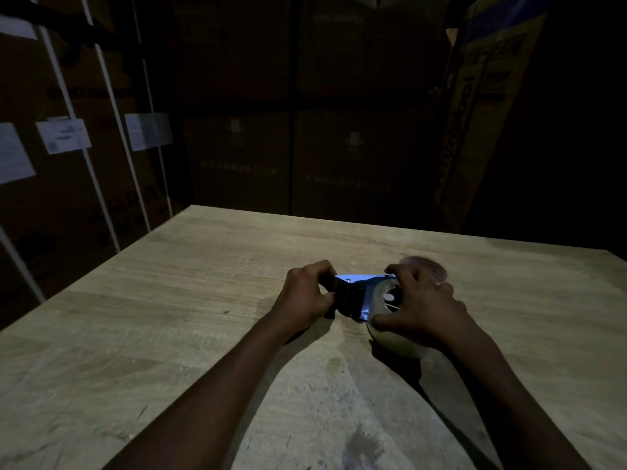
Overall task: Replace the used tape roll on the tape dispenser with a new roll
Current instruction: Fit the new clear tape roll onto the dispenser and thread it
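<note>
Lower centre of the frame, on the bench (pixel 203 300): the tape dispenser (pixel 356 283) lies with its long axis left to right, handle end left, hub end right. The left hand (pixel 305 293) is curled round the dark handle. The right hand (pixel 420 310) holds the tape roll (pixel 397 342), fingers (pixel 397 271) hooked over its far rim, thumb on the near rim (seated on the hub or not, cannot tell). The roll lies directly under the right hand, so that hand likely works it along the hub. A blurred round shape (pixel 424 266) sits just behind it.
</note>
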